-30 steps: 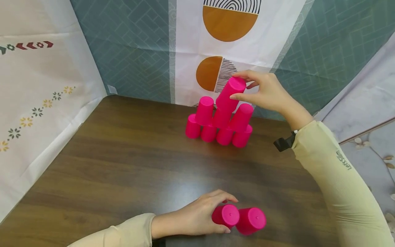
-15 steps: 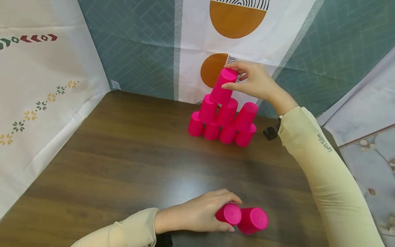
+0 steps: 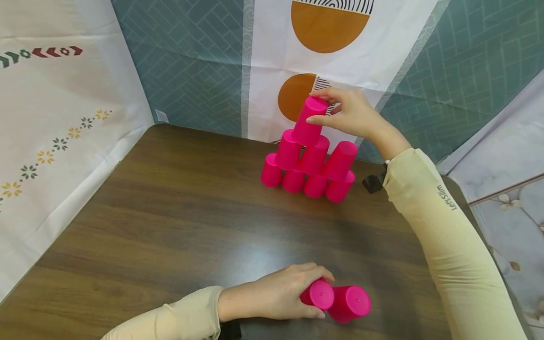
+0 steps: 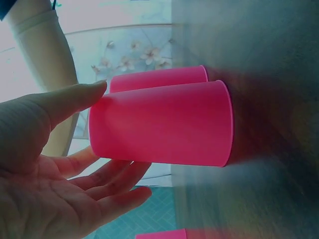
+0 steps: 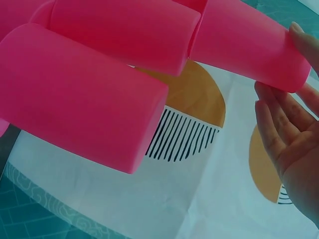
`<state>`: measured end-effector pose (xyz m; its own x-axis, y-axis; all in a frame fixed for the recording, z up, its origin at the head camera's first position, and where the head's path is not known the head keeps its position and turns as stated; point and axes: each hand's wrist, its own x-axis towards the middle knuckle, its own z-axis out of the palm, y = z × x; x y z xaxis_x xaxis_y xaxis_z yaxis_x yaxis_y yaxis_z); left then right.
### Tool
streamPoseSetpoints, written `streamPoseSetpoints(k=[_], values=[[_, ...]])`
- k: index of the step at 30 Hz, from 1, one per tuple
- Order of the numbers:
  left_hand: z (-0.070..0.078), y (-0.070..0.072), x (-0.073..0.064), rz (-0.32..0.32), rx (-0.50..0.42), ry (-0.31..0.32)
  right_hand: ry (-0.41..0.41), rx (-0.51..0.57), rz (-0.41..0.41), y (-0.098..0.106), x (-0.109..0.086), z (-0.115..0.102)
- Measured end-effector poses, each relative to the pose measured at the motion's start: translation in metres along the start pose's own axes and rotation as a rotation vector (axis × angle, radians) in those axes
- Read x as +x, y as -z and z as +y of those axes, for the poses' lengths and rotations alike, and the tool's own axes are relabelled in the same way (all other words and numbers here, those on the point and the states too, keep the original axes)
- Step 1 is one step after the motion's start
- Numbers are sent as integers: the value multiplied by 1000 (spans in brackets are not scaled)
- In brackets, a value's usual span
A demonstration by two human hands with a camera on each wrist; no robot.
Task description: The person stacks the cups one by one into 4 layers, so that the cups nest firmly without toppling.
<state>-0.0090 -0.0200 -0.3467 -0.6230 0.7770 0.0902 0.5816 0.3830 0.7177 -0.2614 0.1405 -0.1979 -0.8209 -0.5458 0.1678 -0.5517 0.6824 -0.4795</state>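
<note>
Pink cups stand upside down in tiers at the back of the table, several in the bottom row and three in the row above. My right hand [image 3: 350,113] grips an upside-down pink cup [image 3: 309,123] near its base, thumb on one side and fingers on the other. That cup sits across the left cup [image 3: 288,152] and middle cup [image 3: 315,156] of the second row. Near the front, my left hand [image 3: 286,292] holds another upside-down pink cup [image 4: 159,127] between thumb and fingers. Touching or very near it on the right is one more pink cup [image 3: 350,303].
The brown wooden table [image 3: 170,226] runs up to a patterned cloth backdrop [image 3: 199,66] close behind the cups. A white cloth [image 3: 55,141] hangs on the left, a floral one [image 3: 510,226] on the right.
My right hand has shifted left with its cup, from in front of the middle second-row cup to over the left and middle ones. The left hand keeps its hold; the view shifted slightly.
</note>
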Motion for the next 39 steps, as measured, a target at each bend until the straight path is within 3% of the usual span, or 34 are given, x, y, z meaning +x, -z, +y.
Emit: streamPoseSetpoints(k=[8,31,35,39], values=[[-2,-3,-1,9,-11,7,-6,-30,-35,0,-5,-3],[-3,-4,0,8,34,-6,6,-62,-31,0,-18,1],[-5,-5,1,20,36,-34,-5,-67,30,4,-28,1],[-8,0,5,32,18,-81,22,-84,162,10,-44,2]])
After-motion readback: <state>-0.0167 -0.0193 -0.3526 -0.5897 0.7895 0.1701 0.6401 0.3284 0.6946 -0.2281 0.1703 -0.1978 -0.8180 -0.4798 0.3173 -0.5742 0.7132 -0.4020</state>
